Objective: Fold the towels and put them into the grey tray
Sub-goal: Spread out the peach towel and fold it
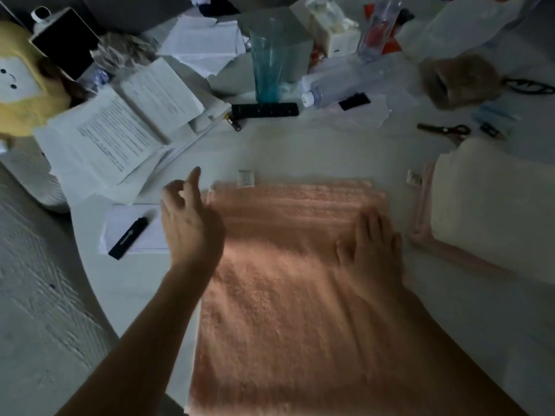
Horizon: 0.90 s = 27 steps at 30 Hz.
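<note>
Towels: three; one peach towel (288, 295) spread flat, one cream towel (492, 211) folded on one pink towel (435, 244) at the right.
Hands: two; left hand (189, 226), right hand (372, 250).
Scissors: one pair (444, 129).
Tumblers: one, teal (268, 64).
Plastic bottles lying down: one (339, 85).
Remote controls: one (265, 110).
Black pens or markers: one (129, 237).
Yellow plush toys: one (21, 82).
Printed sheets: several, overlapping; exact number cannot be told (114, 139).
</note>
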Motion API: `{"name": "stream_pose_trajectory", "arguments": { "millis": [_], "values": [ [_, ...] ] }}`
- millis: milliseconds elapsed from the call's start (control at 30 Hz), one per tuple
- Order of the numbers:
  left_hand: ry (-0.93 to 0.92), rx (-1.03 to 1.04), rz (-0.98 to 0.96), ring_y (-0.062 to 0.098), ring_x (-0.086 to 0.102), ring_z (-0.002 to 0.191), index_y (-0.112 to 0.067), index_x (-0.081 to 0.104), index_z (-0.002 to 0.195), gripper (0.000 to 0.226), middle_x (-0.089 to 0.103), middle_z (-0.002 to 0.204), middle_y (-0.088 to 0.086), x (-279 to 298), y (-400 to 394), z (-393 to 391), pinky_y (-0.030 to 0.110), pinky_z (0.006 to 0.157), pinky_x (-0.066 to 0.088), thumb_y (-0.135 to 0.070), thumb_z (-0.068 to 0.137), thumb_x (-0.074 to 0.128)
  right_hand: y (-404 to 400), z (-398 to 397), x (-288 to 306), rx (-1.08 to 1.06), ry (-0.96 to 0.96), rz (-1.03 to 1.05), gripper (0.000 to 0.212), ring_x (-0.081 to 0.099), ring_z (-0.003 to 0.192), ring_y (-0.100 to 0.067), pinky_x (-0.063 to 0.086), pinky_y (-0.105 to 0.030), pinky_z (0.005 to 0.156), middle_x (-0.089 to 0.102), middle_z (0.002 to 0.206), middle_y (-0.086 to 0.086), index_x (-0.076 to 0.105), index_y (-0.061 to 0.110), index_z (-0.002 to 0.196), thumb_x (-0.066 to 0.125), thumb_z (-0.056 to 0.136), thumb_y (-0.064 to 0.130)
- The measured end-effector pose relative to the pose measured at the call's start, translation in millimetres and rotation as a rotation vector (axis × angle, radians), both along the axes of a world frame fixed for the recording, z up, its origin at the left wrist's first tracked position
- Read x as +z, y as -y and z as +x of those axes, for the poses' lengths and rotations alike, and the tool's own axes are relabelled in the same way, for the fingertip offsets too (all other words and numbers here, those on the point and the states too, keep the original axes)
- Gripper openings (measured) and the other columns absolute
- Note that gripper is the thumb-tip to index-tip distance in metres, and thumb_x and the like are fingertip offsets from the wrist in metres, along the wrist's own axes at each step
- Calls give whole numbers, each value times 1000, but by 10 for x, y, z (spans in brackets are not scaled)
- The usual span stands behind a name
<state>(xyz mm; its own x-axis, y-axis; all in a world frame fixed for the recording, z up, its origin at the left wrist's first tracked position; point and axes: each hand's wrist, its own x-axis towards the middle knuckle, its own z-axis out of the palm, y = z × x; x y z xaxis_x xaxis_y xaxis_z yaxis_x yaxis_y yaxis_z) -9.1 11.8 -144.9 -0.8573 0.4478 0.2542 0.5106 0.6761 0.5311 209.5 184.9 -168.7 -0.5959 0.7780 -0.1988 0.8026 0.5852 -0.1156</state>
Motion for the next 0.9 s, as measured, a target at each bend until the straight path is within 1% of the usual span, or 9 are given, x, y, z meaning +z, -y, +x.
{"name": "stream_pose_trajectory", "arguments": {
  "millis": [100,200,300,433,567,667,767,800,900],
  "values": [
    [-39,-330,-41,27,27,148,-13,34,153,62,29,160,14,-79,234,684,49,111,35,-8,93,51,226,-273,41,162,-162,-4,66,2,152,-28,5,-50,122,5,165,-8,12,14,156,24,100,46],
    [-12,-511,-317,39,31,146,-8,43,148,63,27,159,19,-341,602,1246,56,111,31,-39,93,45,612,-478,-50,545,-192,-40,61,-3,152,-23,10,-50,122,2,165,-2,10,20,157,19,102,47],
    [13,-547,-394,39,34,144,-17,47,146,65,34,157,16,-497,917,1328,55,111,29,-52,92,43,425,-576,-209,786,-76,70,67,-4,152,-24,9,-48,122,1,166,-4,11,23,157,21,101,57],
    [-5,-535,-420,36,24,149,-24,39,151,67,27,162,12,-490,1039,1357,55,115,26,-59,94,37,-212,-730,-184,660,39,129,70,0,152,-26,14,-52,121,1,166,-6,5,22,157,9,98,60],
    [24,-508,-444,38,22,150,-21,39,152,69,25,163,13,-409,996,1375,56,114,24,-60,94,38,-144,-905,-47,481,47,82,69,-7,152,-25,3,-46,123,-8,165,-7,-2,16,157,3,98,52],
    [-14,-499,-472,41,34,143,-21,49,146,69,35,157,16,-386,1014,1442,55,111,27,-59,89,47,679,-884,-4,739,-130,-12,67,-8,152,-22,-3,-42,122,-3,166,-4,4,18,157,15,101,51],
    [-70,-519,-500,36,36,142,-21,57,138,62,52,143,12,-410,1091,1499,49,111,25,-58,90,43,1105,-770,-99,979,-110,-34,68,-7,152,-22,1,-46,121,0,166,-3,8,18,157,22,101,53],
    [-80,-514,-482,33,26,147,-20,55,139,61,50,146,11,-416,1113,1526,46,113,22,-57,95,36,1056,-814,-129,997,-95,-31,68,-7,152,-21,4,-46,121,-1,166,-3,8,19,157,24,100,53],
    [-94,-544,-448,31,5,153,-23,46,146,65,16,165,9,-463,1194,1659,50,118,16,-61,95,34,881,-1095,-143,949,-89,-19,67,-10,152,-21,7,-47,123,-2,166,-1,5,21,157,22,100,51]
  ]
}}
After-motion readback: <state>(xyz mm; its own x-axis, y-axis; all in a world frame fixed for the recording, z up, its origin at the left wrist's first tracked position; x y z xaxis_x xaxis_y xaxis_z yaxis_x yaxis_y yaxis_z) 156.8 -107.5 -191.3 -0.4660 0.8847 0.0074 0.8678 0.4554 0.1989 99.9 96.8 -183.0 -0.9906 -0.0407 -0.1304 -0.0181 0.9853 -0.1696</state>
